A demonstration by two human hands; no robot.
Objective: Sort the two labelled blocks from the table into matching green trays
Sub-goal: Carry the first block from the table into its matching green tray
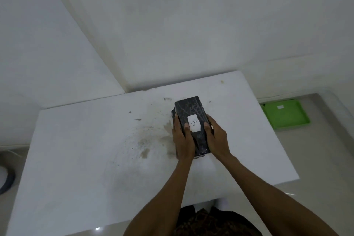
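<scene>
A black block (pixel 190 110) wrapped in crinkled plastic stands on the white table (pixel 86 149), right of its middle. A white label with a handwritten "B" is stuck on its top face. My left hand (pixel 183 142) grips the block's left side and my right hand (pixel 217 138) grips its right side, thumbs resting on top beside the label. A dark edge, perhaps a second block, peeks out at the block's left, mostly hidden. One green tray (pixel 287 119) with a small white label lies on the floor to the right of the table.
The table stands in a corner of white walls and carries brown stains left of the block. A grey and white object (pixel 5 178) sits on the floor at the far left. The floor is beige tile.
</scene>
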